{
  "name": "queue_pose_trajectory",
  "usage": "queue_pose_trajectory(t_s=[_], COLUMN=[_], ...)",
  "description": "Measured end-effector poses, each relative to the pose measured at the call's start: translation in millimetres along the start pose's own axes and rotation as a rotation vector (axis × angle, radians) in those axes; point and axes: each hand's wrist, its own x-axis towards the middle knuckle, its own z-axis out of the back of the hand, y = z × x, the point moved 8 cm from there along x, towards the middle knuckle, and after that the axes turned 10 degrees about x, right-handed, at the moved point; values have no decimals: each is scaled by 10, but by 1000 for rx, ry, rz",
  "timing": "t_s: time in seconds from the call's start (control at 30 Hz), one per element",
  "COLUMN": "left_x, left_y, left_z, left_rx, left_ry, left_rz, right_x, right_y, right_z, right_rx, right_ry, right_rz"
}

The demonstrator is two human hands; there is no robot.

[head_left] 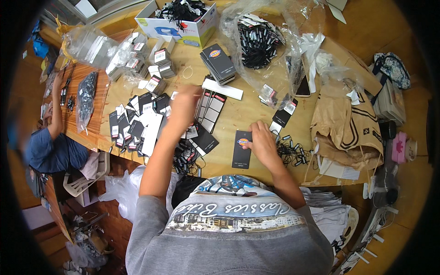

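Observation:
A black hang tag (241, 158) with a coloured emblem lies upright on the table in front of me. My right hand (263, 144) grips its right edge, thumb on its face. Smeared by motion, my left hand (184, 107) is over the table beside a row of tags with red-and-white labels (213, 107); its fingers cannot be made out. A white strip (222, 89) lies across the top of that row, below a stack of black hang tags (217, 63). Left of my left forearm spreads a loose heap of black and white tags (133, 120).
Black cords with clips (293, 152) lie right of my right hand, more in a clear plastic bag (259, 43) and a white box (176, 25) at the back. A beige cloth bag (346, 121) stands right. A co-worker (55, 144) sits at the left table.

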Motion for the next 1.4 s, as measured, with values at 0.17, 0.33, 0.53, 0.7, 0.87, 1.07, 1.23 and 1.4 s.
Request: queue_pose_trajectory(t_s=[0.17, 0.33, 0.53, 0.7, 0.87, 1.07, 1.23, 1.4], left_x=[187, 264, 230, 159, 166, 107, -126, -308], left_y=[-637, -714, -636, -273, -73, -208, -309, -503], left_z=[-868, -683, -252, -670, -712, -267, -564, -733], left_rx=[267, 225, -304, -420, -214, -180, -727, -1038], left_ry=[86, 34, -27, 170, 228, 59, 229, 350], left_rz=[-511, -497, -20, 267, 352, 314, 400, 462], right_x=[21, -55, -73, -81, -102, -55, 59, 114], right_y=[21, -112, -195, -193, -292, -345, -223, -218], right_z=[32, -12, -24, -32, -30, 120, 204, 189], right_rx=[172, 572, 1025, 1059, 1090, 1219, 1248, 1219], right_ry=[-55, -11, 10, 17, -26, -199, -264, -306], right_rz=[52, -93, -135, -147, -187, -125, -97, -94])
